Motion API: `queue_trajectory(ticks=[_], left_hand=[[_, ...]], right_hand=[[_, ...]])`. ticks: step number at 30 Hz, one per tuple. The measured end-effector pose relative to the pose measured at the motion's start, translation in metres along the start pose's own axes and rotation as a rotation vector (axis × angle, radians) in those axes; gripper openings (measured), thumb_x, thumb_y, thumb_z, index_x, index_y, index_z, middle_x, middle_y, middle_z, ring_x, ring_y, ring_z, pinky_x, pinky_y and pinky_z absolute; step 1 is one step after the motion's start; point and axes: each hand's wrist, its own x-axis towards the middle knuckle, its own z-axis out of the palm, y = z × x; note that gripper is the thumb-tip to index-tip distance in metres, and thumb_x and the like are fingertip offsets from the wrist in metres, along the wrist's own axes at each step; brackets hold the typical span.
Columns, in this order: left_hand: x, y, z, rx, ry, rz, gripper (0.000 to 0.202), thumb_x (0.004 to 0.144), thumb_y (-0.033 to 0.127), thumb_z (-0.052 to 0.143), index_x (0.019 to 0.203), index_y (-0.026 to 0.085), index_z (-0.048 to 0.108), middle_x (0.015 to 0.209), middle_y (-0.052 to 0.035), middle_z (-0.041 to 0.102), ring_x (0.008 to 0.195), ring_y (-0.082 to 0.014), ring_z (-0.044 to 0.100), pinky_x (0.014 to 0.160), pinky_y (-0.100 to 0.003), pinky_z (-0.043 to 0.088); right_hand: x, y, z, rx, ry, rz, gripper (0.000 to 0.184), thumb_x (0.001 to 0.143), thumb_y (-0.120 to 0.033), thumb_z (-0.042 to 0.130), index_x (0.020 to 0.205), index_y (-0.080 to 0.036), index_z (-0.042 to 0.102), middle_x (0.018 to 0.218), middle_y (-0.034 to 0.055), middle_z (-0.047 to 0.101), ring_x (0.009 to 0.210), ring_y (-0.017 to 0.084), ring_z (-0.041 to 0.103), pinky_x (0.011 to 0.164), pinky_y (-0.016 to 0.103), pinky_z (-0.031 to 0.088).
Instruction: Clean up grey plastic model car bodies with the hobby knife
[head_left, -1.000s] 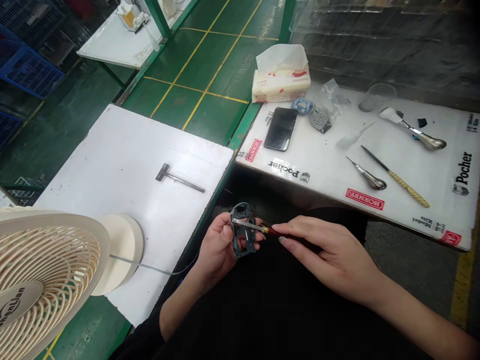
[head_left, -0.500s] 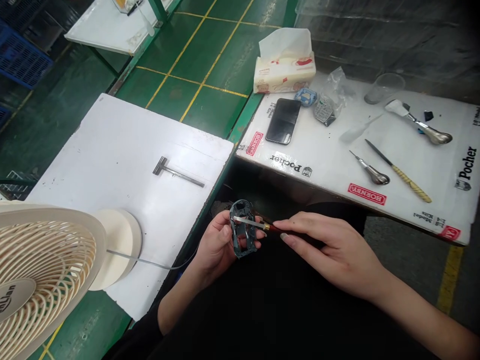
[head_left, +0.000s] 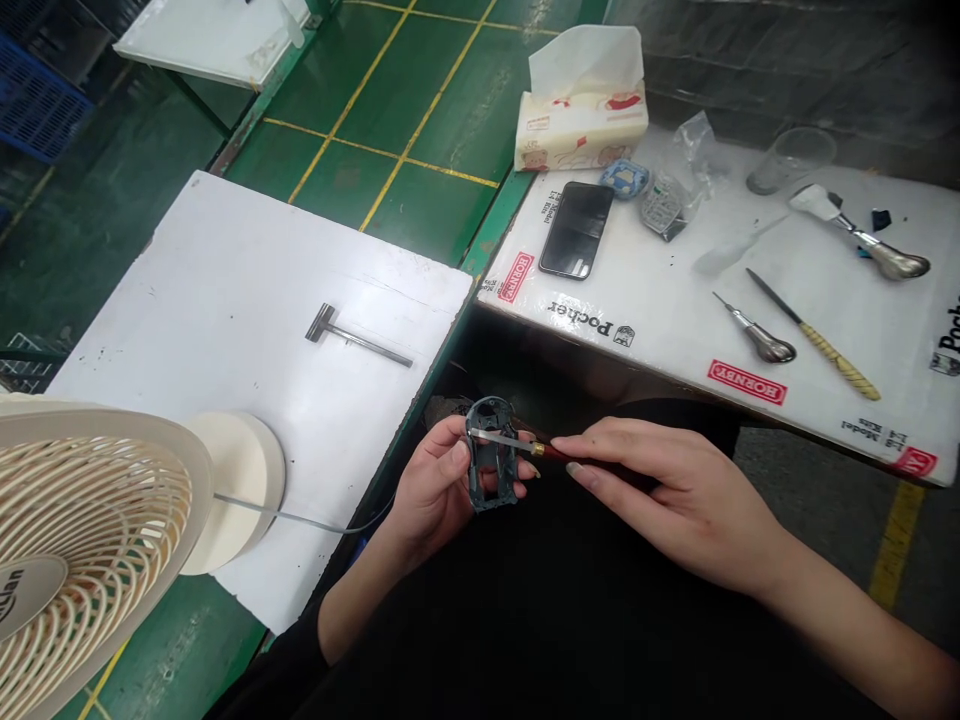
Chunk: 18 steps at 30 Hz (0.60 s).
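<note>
Between the thumb and fingers of my left hand (head_left: 435,485) is a dark, open-framed part (head_left: 476,470) with a rounded top end, its exact kind unclear. My right hand (head_left: 667,490) is closed around the dark red handle of a knife (head_left: 502,440) with a brass-coloured collar and a narrow metal blade. The blade lies across the upper part of the frame, its tip near the left rim. Both hands are above my dark-clothed lap, and my right palm hides most of the handle.
On the white board at left lie a small hammer (head_left: 360,338) and a cream fan (head_left: 105,540) with a cable. The right table (head_left: 667,340) bears a phone (head_left: 576,230), tissue pack (head_left: 581,125), plastic cup (head_left: 791,160), file (head_left: 814,335) and metal-handled tools (head_left: 757,335).
The camera view has shifted slightly, so the right table's things appear farther right. The dark part has turned a little in my left hand, and the blade still rests across its upper end.
</note>
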Motion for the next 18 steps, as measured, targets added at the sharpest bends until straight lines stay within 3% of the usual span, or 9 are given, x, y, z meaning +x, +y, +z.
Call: queue_trajectory(ticks=[7,11,18], left_hand=[[-0.003,-0.003,0.0,0.046,0.039,0.05,0.042,0.11,0.055,0.092,0.122,0.018,0.077,0.135,-0.0203,0.093,0.103,-0.0292,0.096,0.085,-0.034,0.077],[-0.006,-0.003,0.001,0.108,0.027,0.107,0.049,0.103,0.06,0.098,0.118,0.018,0.077,0.136,-0.0197,0.093,0.104,-0.0309,0.095,0.087,-0.038,0.078],[-0.021,0.001,0.007,0.147,-0.044,0.194,0.04,0.1,0.045,0.104,0.117,0.018,0.08,0.137,-0.0183,0.094,0.099,-0.0295,0.095,0.095,-0.042,0.077]], right_hand=[[0.002,-0.008,-0.002,-0.055,0.001,-0.013,0.027,0.119,-0.014,0.075,0.14,-0.024,0.087,0.114,0.004,0.091,0.094,0.016,0.088,0.083,0.023,0.07],[-0.002,-0.017,-0.002,-0.072,0.002,-0.013,0.029,0.118,-0.013,0.075,0.14,-0.027,0.087,0.112,0.0007,0.092,0.088,0.014,0.088,0.082,0.02,0.07],[-0.013,-0.04,0.003,-0.106,0.02,-0.053,0.029,0.119,-0.014,0.073,0.143,-0.026,0.084,0.109,0.0017,0.091,0.085,0.015,0.087,0.076,0.022,0.068]])
